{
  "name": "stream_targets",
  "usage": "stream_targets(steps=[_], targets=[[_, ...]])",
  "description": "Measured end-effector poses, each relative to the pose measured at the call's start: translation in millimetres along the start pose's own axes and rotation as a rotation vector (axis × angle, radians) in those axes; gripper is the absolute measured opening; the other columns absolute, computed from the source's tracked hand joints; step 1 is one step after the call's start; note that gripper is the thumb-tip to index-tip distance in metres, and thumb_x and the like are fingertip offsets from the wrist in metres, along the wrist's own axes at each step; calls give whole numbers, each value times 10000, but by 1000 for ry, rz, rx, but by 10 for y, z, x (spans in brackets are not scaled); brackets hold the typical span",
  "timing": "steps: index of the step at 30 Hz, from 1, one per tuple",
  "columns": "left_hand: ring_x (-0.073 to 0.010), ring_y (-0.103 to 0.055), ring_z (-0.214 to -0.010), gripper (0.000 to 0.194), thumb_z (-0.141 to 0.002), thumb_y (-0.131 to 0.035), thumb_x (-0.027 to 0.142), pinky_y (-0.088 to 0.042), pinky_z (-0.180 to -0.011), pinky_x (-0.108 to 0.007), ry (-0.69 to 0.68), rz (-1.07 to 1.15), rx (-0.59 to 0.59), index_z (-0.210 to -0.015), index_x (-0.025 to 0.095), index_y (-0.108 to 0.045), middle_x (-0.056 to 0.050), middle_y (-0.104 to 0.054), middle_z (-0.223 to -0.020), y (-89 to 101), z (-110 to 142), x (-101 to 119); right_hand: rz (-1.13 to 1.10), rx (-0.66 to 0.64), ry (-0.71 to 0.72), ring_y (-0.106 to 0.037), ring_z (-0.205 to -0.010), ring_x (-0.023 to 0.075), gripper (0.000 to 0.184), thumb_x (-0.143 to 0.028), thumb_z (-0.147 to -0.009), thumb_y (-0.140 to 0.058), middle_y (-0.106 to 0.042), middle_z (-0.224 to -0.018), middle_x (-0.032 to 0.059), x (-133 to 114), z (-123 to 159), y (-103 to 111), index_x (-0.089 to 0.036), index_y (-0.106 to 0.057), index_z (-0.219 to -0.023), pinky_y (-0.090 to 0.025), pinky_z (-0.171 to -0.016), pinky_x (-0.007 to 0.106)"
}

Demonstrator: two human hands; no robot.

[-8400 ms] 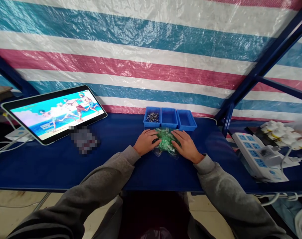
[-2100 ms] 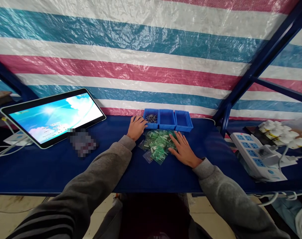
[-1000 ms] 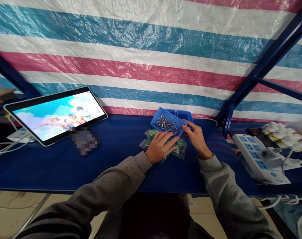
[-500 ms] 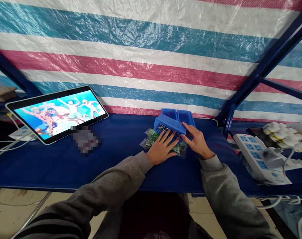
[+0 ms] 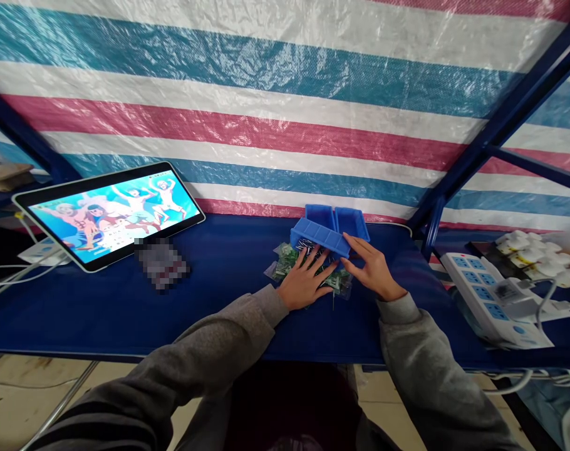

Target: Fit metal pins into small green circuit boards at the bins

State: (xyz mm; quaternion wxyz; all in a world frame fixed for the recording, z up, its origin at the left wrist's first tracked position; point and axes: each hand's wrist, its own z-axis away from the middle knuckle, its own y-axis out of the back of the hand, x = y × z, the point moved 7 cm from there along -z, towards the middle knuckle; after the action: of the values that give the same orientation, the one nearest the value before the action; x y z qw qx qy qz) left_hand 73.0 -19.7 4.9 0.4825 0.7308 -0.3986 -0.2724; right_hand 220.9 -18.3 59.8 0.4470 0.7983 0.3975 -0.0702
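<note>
My right hand (image 5: 370, 268) grips the right end of a blue plastic bin (image 5: 320, 237) between thumb and fingers. The bin is tipped on its side, its mouth toward me. Thin metal pieces like screws or pins (image 5: 305, 244) show at its lower edge, over a pile of small clear bags (image 5: 283, 265) with green contents. My left hand (image 5: 304, 282) lies over the pile with fingers spread, fingertips at the metal pieces. It partly hides the bags and the bin's mouth. One thin piece (image 5: 333, 302) sticks out at the pile's front.
Two more blue bins (image 5: 352, 224) stand side by side behind the tipped one. A lit tablet (image 5: 111, 216) leans at the left, with a blurred-out item (image 5: 163, 266) near it. A power strip (image 5: 489, 300) with plugs and white round containers (image 5: 533, 257) are at the right.
The bags were spread out, then the left-hand bin was lifted from the row, carried over them and tipped toward me. Lately the bin and both hands have hardly moved.
</note>
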Motion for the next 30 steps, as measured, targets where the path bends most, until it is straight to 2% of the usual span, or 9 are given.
stream_targets(steps=[20,30], targets=[[-372,-153,-1470,674,-962,-369,572,-183,-1160,-619,23,13,-1,-1526,216,-276,-127,-218,-1590,14,-1,-18,6,28,17,-628,-1113,260,536,-405,-911,-561,-589,-1320,113,-12,7,-11,-229,-502,-1414,-598,-877,388],[-351,-180,-1469,665,-958,-386,569,-182,-1170,-603,26,17,3,-1514,212,-304,-115,-259,-1580,11,5,-24,26,32,10,-672,-999,242,533,-425,-910,-554,-586,-1336,101,-23,10,-5,-247,-508,-1409,-607,-860,402]])
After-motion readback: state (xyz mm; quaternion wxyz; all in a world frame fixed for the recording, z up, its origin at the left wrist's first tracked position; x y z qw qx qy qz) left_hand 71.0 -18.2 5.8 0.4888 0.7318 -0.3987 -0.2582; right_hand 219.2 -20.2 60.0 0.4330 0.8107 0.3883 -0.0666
